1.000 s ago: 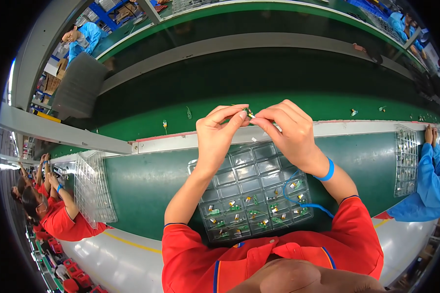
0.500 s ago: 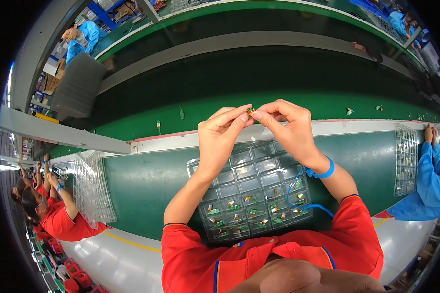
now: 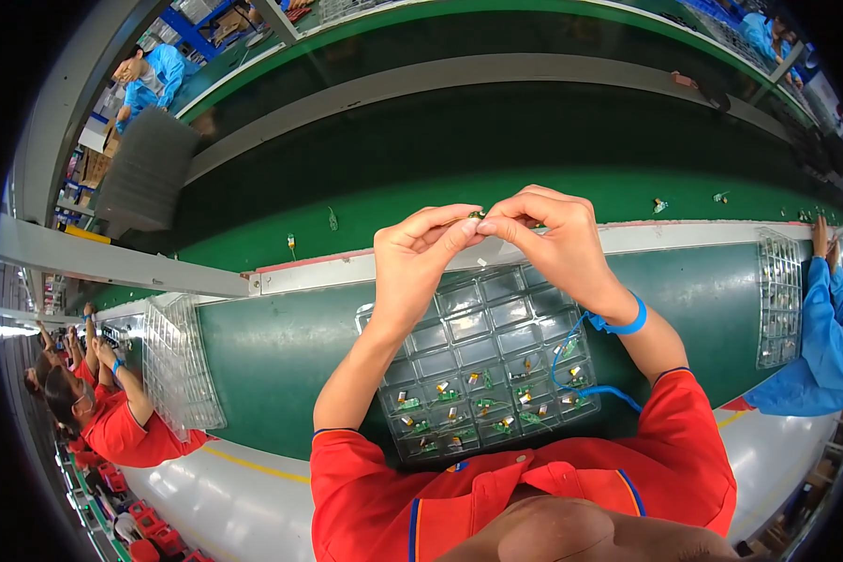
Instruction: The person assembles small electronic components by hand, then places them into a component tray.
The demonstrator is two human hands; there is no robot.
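My left hand (image 3: 412, 251) and my right hand (image 3: 554, 234) meet over the workbench's far edge, fingertips pinched together. Between them sits a small green circuit board (image 3: 477, 215), mostly hidden by the fingers and thumbs. Below my hands lies a clear plastic compartment tray (image 3: 468, 327). Its near compartments hold several small green boards with white and yellow parts, while the far compartments hold none that I can see. Around my right wrist is a blue wrist strap (image 3: 633, 316), its cord running down over the tray.
A dark green conveyor belt (image 3: 421, 187) runs beyond the bench, with several small boards (image 3: 660, 205) on it. Clear trays (image 3: 183, 361) stand at left and another tray (image 3: 778, 300) at right. A grey metal frame (image 3: 122, 258) crosses the left. Co-workers in red and blue sit alongside.
The small boards on the belt have shifted left. Between my fingers the board has turned slightly, its yellow part now less visible. Both hands keep their pinch.
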